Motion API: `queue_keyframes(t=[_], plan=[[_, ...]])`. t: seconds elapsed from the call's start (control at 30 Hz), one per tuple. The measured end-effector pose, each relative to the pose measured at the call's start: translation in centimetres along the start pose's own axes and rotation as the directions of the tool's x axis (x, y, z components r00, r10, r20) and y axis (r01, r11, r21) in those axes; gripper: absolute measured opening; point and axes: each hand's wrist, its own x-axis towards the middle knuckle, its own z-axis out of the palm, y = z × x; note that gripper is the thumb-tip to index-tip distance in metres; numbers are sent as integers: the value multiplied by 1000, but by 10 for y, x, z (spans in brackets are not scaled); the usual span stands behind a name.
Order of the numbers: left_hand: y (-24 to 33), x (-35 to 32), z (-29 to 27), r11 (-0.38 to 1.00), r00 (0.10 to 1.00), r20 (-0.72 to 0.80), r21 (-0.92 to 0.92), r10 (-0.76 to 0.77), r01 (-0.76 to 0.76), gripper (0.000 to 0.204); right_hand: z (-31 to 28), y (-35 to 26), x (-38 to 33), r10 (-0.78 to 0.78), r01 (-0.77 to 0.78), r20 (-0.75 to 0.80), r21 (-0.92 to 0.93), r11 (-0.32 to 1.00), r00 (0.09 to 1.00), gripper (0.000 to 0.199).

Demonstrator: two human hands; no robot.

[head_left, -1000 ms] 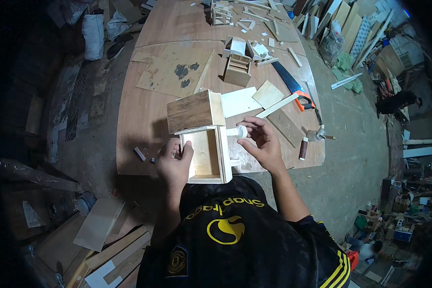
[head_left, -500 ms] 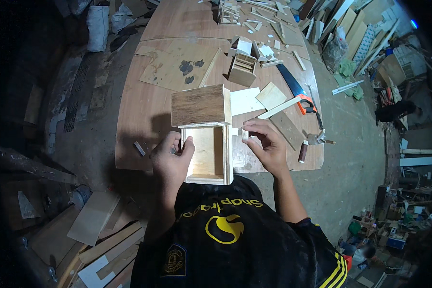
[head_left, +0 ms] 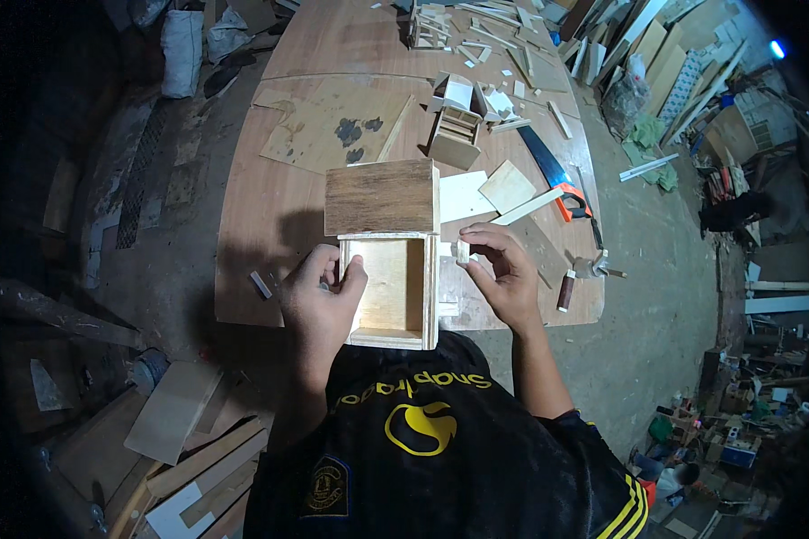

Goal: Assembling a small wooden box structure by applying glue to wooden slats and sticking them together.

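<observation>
A small wooden box [head_left: 387, 286] with an open, hollow front stands at the near edge of the table, close to my body. Its upper part is a dark brown wood-grain panel [head_left: 379, 198]. My left hand [head_left: 322, 292] grips the box's left wall, thumb over the rim and inside, fingers along the outside. To the right of the box, and apart from it, my right hand [head_left: 503, 271] pinches a small pale wood block [head_left: 463, 251] between thumb and fingertips.
Beyond the box lie pale board pieces [head_left: 465, 196], a handsaw [head_left: 548, 166] with an orange and black handle, and a small wooden shelf unit [head_left: 456, 139]. A brown cylindrical bottle [head_left: 566, 290] is near the right table edge. Wood strips [head_left: 494, 36] litter the far end.
The box has shifted very slightly right in view. My right hand still pinches the small block, which now appears turned a little and shows more of its face.
</observation>
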Motion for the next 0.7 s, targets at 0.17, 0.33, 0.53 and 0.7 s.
queue_keyframes(t=[0.17, 0.33, 0.53, 0.7], plan=[[7, 8, 0, 1000, 1000, 17, 8, -2, 2, 17, -1, 3, 3, 7, -8, -18, -32, 999, 1000, 32], [8, 16, 2, 1000, 999, 46, -7, -3, 4, 17, -4, 5, 7, -16, 14, -40, -49, 999, 999, 32], [4, 22, 6, 998, 998, 69, -59, -8, 12, 16, -3, 2, 10, 3, -4, -43, -23, 1000, 999, 34], [-1, 25, 10, 995, 995, 86, -78, -57, 64, 15, -6, -1, 7, -13, 14, -31, 11, 1000, 999, 38]])
